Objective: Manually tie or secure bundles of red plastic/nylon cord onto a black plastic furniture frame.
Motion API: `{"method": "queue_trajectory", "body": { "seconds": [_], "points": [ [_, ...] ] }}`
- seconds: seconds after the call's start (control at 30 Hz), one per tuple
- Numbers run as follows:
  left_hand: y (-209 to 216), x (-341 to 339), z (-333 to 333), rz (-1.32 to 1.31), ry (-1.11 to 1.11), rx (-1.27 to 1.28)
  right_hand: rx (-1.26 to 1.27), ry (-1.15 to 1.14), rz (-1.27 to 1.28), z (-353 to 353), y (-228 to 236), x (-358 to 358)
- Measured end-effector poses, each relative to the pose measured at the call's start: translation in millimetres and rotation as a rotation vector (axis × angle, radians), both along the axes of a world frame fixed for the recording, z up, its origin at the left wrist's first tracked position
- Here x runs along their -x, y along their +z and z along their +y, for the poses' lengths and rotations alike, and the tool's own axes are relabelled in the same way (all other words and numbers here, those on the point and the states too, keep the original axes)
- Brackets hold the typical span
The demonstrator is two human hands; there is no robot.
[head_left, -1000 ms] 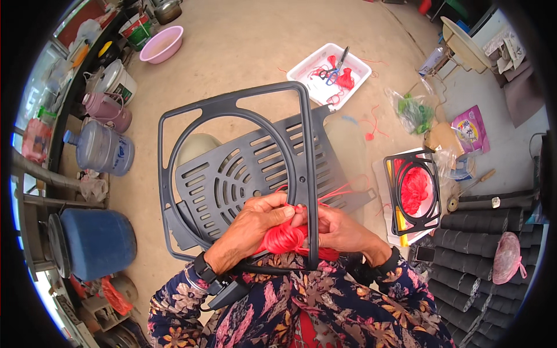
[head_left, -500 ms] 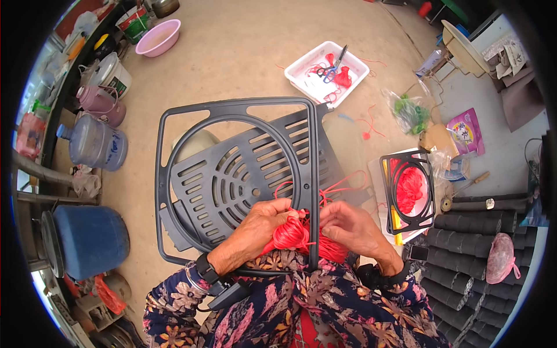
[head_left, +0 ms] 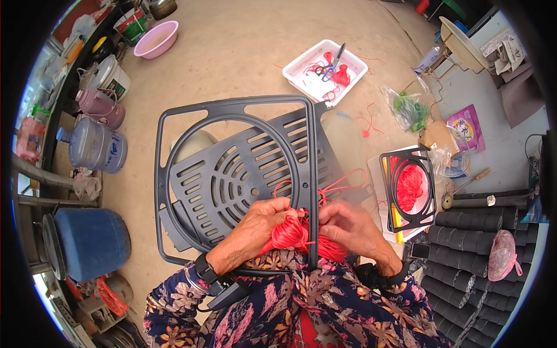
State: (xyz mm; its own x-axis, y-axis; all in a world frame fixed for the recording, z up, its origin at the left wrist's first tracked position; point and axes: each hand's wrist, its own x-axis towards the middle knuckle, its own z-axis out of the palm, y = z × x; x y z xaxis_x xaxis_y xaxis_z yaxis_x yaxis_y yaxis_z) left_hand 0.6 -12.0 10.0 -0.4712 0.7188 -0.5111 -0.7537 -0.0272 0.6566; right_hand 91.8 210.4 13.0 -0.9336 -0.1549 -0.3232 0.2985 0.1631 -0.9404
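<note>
A black plastic frame [head_left: 314, 151] with a round ring inside it stands across my lap. My left hand [head_left: 255, 227] is closed on a bundle of red cord [head_left: 290, 233], pinching it near the frame's right side bar. On the other side of that bar my right hand [head_left: 353, 231] has its fingers curled in at the cord, its fingertips near the bar and slightly blurred. More red strands hang under both hands. Thin loops of cord stick out beyond the bar. Behind the frame lies a slotted black plastic panel [head_left: 255, 192].
Ahead, a white tray [head_left: 296, 81] holds scissors [head_left: 329, 71] and red cord. To the right, a second black frame [head_left: 430, 185] lies over more red cord [head_left: 409, 187], near black rolls [head_left: 464, 243]. A blue barrel [head_left: 96, 243] and a water jug [head_left: 98, 145] stand at left.
My right hand has shifted very slightly by the bar. Otherwise the hands, frame and cord look the same; the view has moved a touch.
</note>
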Motion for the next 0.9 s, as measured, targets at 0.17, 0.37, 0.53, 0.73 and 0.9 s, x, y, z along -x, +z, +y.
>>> {"method": "queue_trajectory", "body": {
  "seconds": [0.17,0.37,0.53,0.73,0.9],
  "points": [
    [0,-1,-1,-0.017,0.056,-0.055,-0.182,0.292,0.262,-10,14,11],
    [19,-1,-3,0.136,-0.001,-0.025,-0.263,0.335,0.457,-20,10,15],
    [25,-1,-8,0.278,-0.074,0.059,-0.369,0.430,0.330,1,26,14],
    [21,-3,-5,0.252,-0.028,0.090,-0.413,0.347,0.423,-11,14,10],
    [24,-3,-5,0.345,-0.067,0.100,-0.507,0.329,0.485,-9,3,8]
  ]
}}
